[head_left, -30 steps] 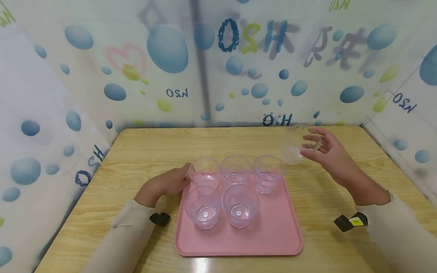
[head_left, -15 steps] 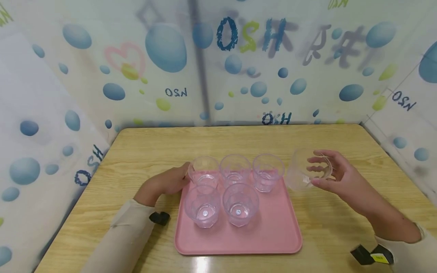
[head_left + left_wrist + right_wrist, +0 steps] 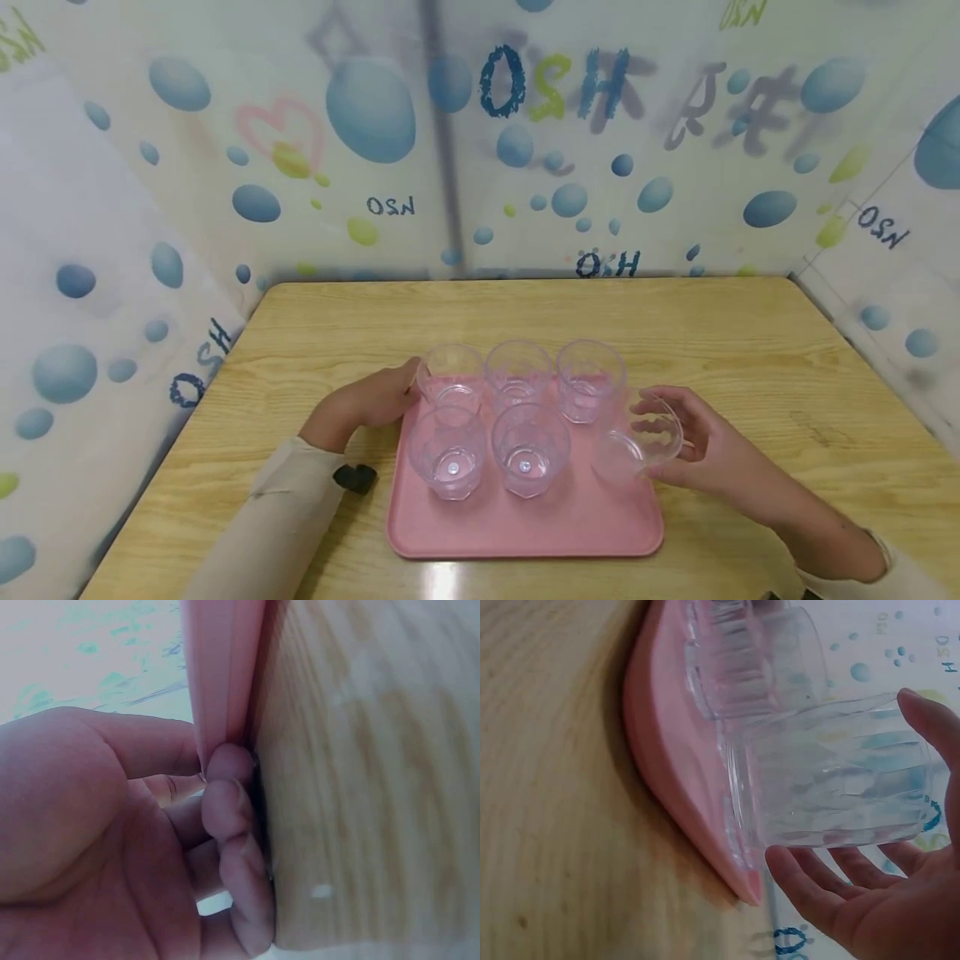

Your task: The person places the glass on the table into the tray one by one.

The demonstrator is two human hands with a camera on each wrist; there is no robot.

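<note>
A pink tray (image 3: 570,525) lies on the wooden table, bearing several clear plastic cups: a back row (image 3: 517,379) of 3, and 2 in front (image 3: 529,454). At the tray's far left corner my left hand (image 3: 378,396) grips the rim; the left wrist view shows fingertips (image 3: 229,806) curled beneath the edge and the thumb at the upper side. My right hand (image 3: 712,450) holds another clear cup (image 3: 840,780) between thumb and fingers near its mouth. That cup is tilted, its base over the tray's right side, just in front of the back-right cup (image 3: 590,375).
The light wood table (image 3: 750,333) extends around the tray on all sides. Behind it and at both sides stand walls (image 3: 570,150) covered with blue and green drop prints and lettering. A black band (image 3: 355,478) sits at the left sleeve.
My right hand has brought its cup from beyond the tray's far right corner toward me, then leftward over the tray's right side. The left hand and the cups on the tray stay put.
</note>
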